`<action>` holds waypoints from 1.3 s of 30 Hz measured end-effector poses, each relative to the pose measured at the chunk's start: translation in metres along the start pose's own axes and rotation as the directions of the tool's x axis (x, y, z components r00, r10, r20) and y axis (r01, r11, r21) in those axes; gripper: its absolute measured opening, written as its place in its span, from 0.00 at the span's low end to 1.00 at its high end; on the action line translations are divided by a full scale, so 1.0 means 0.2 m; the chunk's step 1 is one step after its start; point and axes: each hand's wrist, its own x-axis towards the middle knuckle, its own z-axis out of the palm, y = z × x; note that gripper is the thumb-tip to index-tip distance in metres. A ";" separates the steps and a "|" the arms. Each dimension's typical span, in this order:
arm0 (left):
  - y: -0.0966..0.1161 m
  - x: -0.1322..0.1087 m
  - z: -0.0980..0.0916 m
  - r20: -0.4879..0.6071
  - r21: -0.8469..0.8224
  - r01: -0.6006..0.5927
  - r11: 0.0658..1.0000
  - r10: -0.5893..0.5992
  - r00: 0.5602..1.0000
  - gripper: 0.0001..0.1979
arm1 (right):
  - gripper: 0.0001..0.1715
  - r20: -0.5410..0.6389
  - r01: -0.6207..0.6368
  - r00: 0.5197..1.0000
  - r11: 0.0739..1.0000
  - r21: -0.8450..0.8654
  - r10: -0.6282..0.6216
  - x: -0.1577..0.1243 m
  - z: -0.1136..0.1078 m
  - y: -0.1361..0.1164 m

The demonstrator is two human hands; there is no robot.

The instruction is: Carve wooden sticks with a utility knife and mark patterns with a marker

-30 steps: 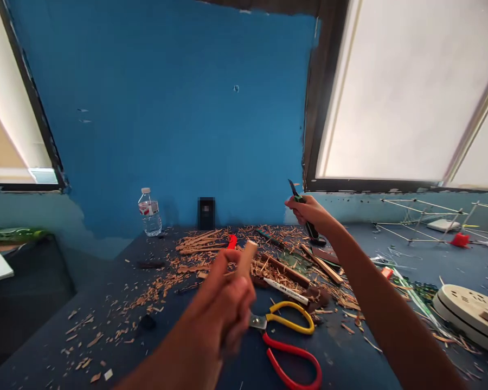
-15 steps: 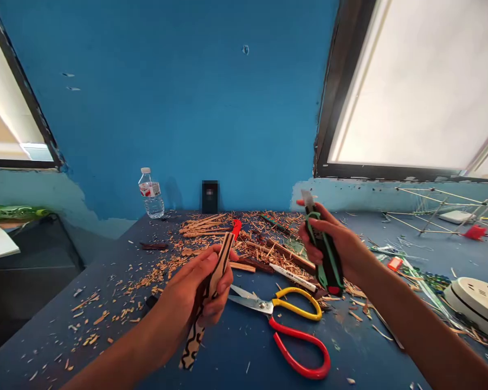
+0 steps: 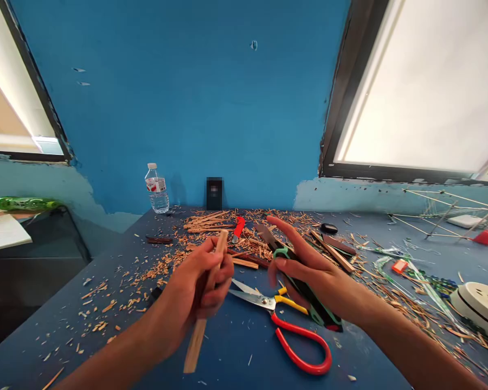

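Observation:
My left hand point(image 3: 203, 276) is closed around a flat strip of wood point(image 3: 195, 346), its pale top poking up past the thumb and its lower end hanging below the palm. My right hand point(image 3: 309, 265) grips a black and green utility knife point(image 3: 309, 298), with the blade out and tilted up to the left, toward the strip but apart from it. The index finger of that hand is stretched out. Below and between both hands lie scissors point(image 3: 264, 301) with one yellow and one red handle, blades spread.
Wood shavings point(image 3: 162, 276) litter the blue table point(image 3: 146, 357). Farther back are a water bottle point(image 3: 158, 189), wooden sticks point(image 3: 205, 221), a red-handled cutter point(image 3: 239, 228) and a dark upright box point(image 3: 214, 195). A stick frame point(image 3: 451, 214) and a round cream device point(image 3: 482, 309) stand at the right.
The wood strip has turned, so its plain side shows instead of the black wavy lines. My right hand has brought the knife down and left, closer to the strip.

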 end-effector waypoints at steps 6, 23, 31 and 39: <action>0.19 0.10 0.07 0.005 0.309 -0.381 0.872 0.399 0.917 0.16 | 0.11 -0.130 0.263 0.910 0.792 -0.550 -0.393 0.05 0.05 -0.16; 0.27 0.10 0.10 0.160 0.167 -0.534 0.828 0.512 0.844 0.08 | 0.12 0.191 0.292 0.920 0.924 0.246 -0.341 0.06 0.09 -0.25; 0.27 0.11 0.10 0.088 0.227 -0.542 0.809 0.537 0.839 0.07 | 0.12 0.177 0.264 0.937 0.942 0.206 -0.301 0.08 0.09 -0.23; 0.31 0.12 0.07 -0.107 0.336 -0.513 0.790 0.574 0.812 0.09 | 0.09 -0.042 0.418 0.902 0.847 0.329 -0.429 0.08 0.07 -0.24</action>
